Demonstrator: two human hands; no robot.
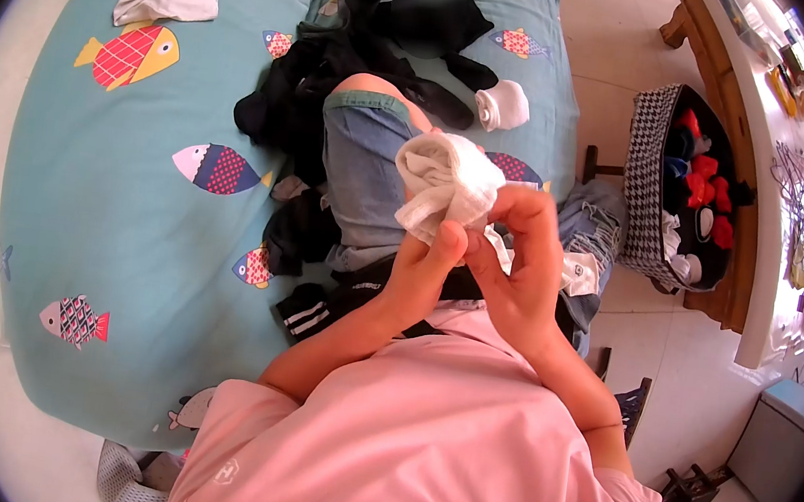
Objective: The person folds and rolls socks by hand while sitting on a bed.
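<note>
A white sock (449, 182), partly rolled into a bundle, is held up in front of my chest between both hands. My left hand (428, 269) grips its lower left side, thumb pointing up. On the other side my right hand (525, 260) pinches the sock's lower edge with thumb and curled fingers. Just beyond them, a rolled white sock (503, 105) rests on the bed. Another white sock (580, 273) lies on my lap by my right wrist. Black garments (317, 83) are heaped past my jeans-covered knee (362, 162).
A loose white sock (167, 3) lies flat on the fish-print bedsheet (126, 239) at far left. To the right, a houndstooth basket (648, 180) holds several red, black and white rolled items beside a wooden table (743, 220). A grey box (783, 433) stands at lower right.
</note>
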